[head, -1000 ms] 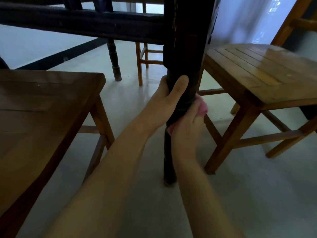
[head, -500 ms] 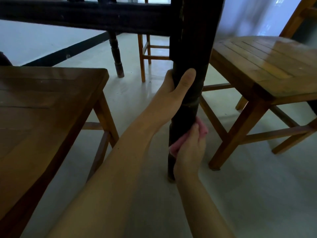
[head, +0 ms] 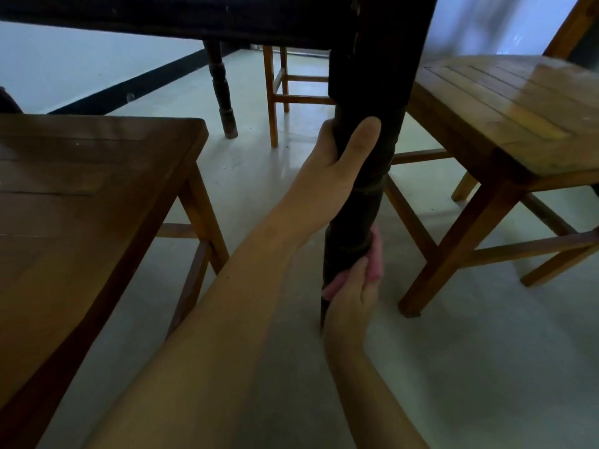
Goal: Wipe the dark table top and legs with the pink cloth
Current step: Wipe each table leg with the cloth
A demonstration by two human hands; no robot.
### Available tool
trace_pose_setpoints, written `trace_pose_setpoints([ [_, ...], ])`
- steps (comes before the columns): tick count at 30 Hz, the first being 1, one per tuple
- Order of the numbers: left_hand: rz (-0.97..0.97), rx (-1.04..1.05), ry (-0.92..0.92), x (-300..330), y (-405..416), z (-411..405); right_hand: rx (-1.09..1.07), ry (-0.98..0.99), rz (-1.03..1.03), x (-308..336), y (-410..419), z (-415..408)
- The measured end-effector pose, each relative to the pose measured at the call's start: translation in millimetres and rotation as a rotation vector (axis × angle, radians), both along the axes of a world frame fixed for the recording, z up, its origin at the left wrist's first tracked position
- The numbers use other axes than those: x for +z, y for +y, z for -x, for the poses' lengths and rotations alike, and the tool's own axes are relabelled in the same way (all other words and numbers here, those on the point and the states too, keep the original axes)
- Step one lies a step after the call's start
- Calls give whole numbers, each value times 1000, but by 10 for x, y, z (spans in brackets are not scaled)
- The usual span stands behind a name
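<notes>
I look from below the dark table's apron (head: 162, 21) at its near turned leg (head: 363, 202), which runs down the middle of the view. My left hand (head: 337, 157) grips the leg's upper round part, thumb across the front. Lower down, my right hand (head: 353, 293) holds the pink cloth (head: 374, 257) wrapped against the leg near its foot. Only the cloth's edges show around my fingers. The leg's foot is hidden behind my right hand.
A brown wooden stool (head: 81, 196) stands close on the left, and a lighter slatted stool (head: 505, 124) close on the right. Behind are another dark table leg (head: 223, 92) and a wooden chair frame (head: 278, 92). Pale floor (head: 486, 367) lies around.
My right hand has slid the pink cloth down the leg, from just under my left hand to near the foot. The left hand keeps its grip.
</notes>
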State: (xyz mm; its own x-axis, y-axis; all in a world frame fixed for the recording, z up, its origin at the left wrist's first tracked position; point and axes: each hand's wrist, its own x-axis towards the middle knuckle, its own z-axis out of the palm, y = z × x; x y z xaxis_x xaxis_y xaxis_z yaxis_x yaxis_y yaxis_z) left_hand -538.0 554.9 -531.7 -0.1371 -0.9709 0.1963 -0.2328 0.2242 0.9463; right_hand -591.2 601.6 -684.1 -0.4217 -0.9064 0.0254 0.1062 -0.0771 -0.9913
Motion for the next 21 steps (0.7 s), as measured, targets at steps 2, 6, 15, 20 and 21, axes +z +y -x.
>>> trace_pose_setpoints([
  [2, 8, -4, 2, 12, -1, -6, -59, 36, 117, 177, -53, -100],
  [6, -7, -30, 3, 19, 37, -25, 69, 107, -65, -261, 56, 90],
  [15, -27, -26, 23, 47, 70, -12, 248, 103, -533, -689, -157, 520],
  [20, -34, -12, 2, 48, 48, 0, 97, -147, -482, -535, -127, 265],
  [21, -26, -15, -3, 48, 42, -2, 70, -185, -468, -522, -42, 171],
])
